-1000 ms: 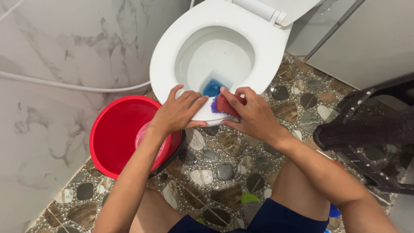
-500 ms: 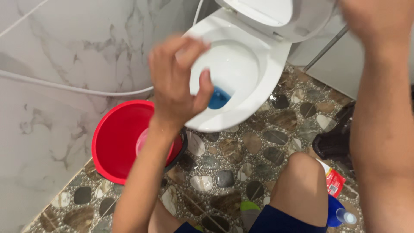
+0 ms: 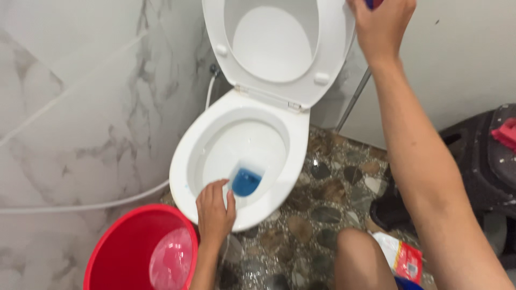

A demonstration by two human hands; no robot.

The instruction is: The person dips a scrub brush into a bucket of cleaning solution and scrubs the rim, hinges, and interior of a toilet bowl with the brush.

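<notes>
White toilet rim under left hand (right hand perhaps gripping).

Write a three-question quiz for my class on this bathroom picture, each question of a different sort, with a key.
1. True or false: the toilet seat is raised.
2. Multiple choice: the left hand rests on A) the red bucket B) the front rim of the toilet bowl C) the hose.
3. Fill in: the water at the bottom of the bowl is coloured ____.

Key
1. True; the seat stands up against the lid.
2. B.
3. Blue.

The right hand reaches the raised seat's edge; what it holds is cut off.
</notes>
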